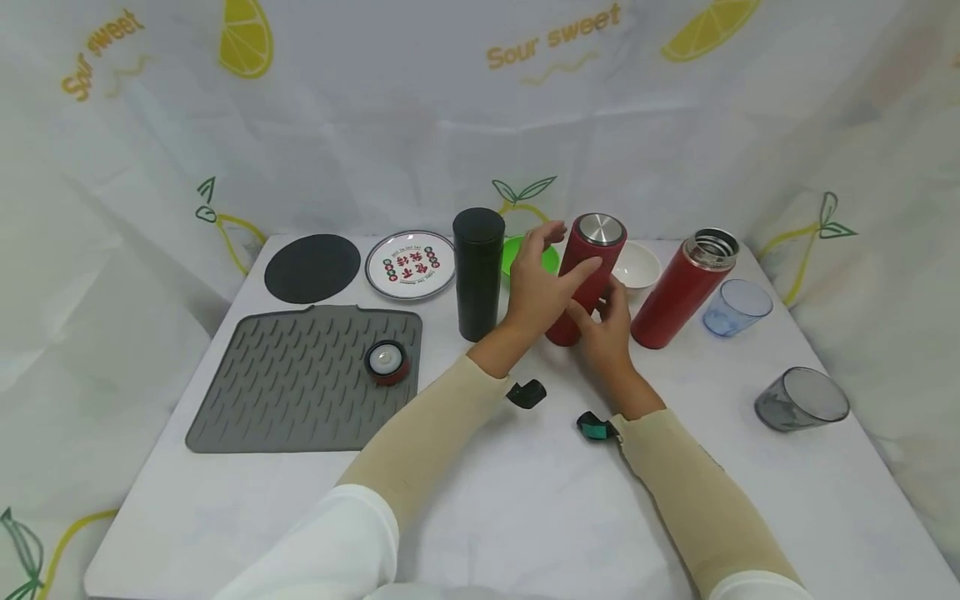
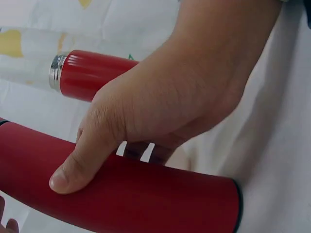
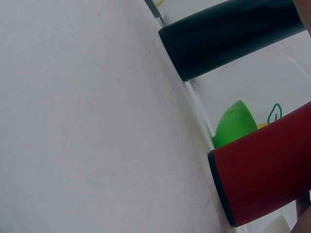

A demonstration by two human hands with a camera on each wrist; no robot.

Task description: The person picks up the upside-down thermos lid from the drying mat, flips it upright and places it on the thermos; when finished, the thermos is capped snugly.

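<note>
A red thermos flask (image 1: 577,287) with a steel-topped lid stands upright at the middle back of the table. My right hand (image 1: 609,333) grips its lower part, thumb across the side; the left wrist view shows this right hand (image 2: 165,92) and the flask (image 2: 146,189). My left hand (image 1: 538,279) is beside the flask's upper part, thumb stretched across it and fingers loosely spread. Whether that thumb touches is unclear. To the right stands a second red flask (image 1: 681,292), uncapped, its steel mouth showing. A round red-and-black cap (image 1: 387,362) lies on the grey drying mat (image 1: 300,375).
A black tumbler (image 1: 478,275) stands just left of my left hand. Behind are a green bowl (image 3: 235,124) and a white bowl (image 1: 639,265). A blue glass (image 1: 737,308) and a grey glass (image 1: 802,400) sit at right, a plate (image 1: 409,287) and black round mat (image 1: 312,268) at back left.
</note>
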